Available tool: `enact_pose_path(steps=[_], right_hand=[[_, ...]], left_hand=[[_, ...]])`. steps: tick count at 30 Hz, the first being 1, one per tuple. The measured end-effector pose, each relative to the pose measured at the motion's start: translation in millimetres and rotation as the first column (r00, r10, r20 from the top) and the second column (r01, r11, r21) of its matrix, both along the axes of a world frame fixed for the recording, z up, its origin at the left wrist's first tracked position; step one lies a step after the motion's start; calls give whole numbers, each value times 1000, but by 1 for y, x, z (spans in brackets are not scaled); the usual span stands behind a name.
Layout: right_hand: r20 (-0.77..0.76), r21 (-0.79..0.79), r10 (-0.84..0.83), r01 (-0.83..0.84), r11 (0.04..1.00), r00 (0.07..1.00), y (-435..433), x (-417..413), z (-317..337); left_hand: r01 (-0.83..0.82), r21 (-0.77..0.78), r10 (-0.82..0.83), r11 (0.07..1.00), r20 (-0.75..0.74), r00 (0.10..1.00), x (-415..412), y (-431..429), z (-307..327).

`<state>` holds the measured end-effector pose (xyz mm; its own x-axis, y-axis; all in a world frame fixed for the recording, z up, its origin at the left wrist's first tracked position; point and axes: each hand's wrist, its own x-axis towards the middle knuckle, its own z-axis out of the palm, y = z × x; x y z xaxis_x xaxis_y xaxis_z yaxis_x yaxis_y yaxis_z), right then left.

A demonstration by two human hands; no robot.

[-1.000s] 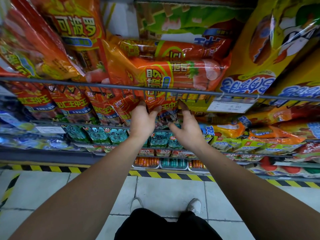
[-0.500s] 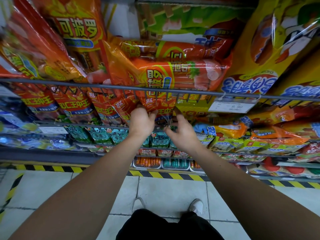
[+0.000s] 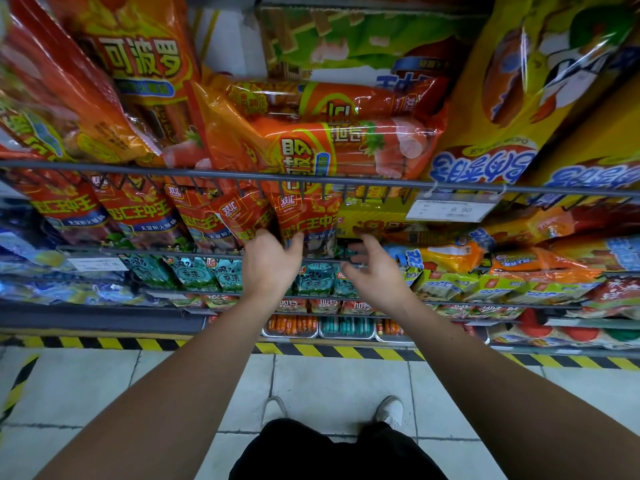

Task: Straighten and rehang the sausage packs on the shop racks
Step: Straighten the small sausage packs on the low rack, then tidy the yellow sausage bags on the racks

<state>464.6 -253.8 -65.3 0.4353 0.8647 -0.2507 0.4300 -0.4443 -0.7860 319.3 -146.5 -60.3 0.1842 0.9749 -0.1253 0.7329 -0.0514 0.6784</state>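
Red sausage packs hang in a row from hooks under a grey rack bar (image 3: 346, 181). My left hand (image 3: 270, 263) touches the lower end of one red pack (image 3: 308, 220), thumb against its front, fingers behind a tilted red pack (image 3: 242, 220) beside it. To the right, my right hand (image 3: 375, 268) hovers with fingers spread and loosely bent, holding nothing, just below a yellow pack (image 3: 374, 220). Whether my left hand truly grips the pack is unclear.
Big orange and yellow sausage bags (image 3: 329, 140) lie on the shelf above the bar. A white price tag (image 3: 450, 211) hangs at right. Teal packs (image 3: 194, 275) and lower rows fill the racks beneath. Black-yellow floor tape (image 3: 311, 349) runs along the shelf base.
Both hands have dropped from the hook bar down to the lower ends of the red packs. My right hand has come off the packs and opened.
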Motion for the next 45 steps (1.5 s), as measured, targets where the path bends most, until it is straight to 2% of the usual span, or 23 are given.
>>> enact_pose_path(steps=[7,11,17,22,26,30,35,40,45], right_hand=[[0,125,-133,132,983,991,-34,11,-4],[22,179,-245,238,955,969,-54,21,-8],[15,169,-319,312,935,948,-83,40,-20],[15,113,-342,338,934,940,-103,63,-32],[10,70,-331,330,941,943,-113,77,-35],[12,42,-289,289,956,957,-121,91,-33],[9,9,-217,217,976,976,-122,111,-28],[15,-46,-120,121,992,993,-124,121,-23],[15,-10,-47,47,999,999,-124,129,-17]], left_hand=[[149,-78,-161,986,-173,972,4,-27,-6],[290,-32,-291,957,-93,952,20,-40,-2],[467,42,-467,883,-9,884,58,-59,-5],[580,82,-577,810,-56,815,98,-76,-1],[657,-3,-652,754,-120,749,133,-89,2],[644,14,-612,765,-298,732,159,-99,1],[597,29,-537,802,-404,741,176,-106,0],[572,52,-504,818,-415,758,183,-109,-2],[534,126,-456,836,-381,804,179,-107,-2]])
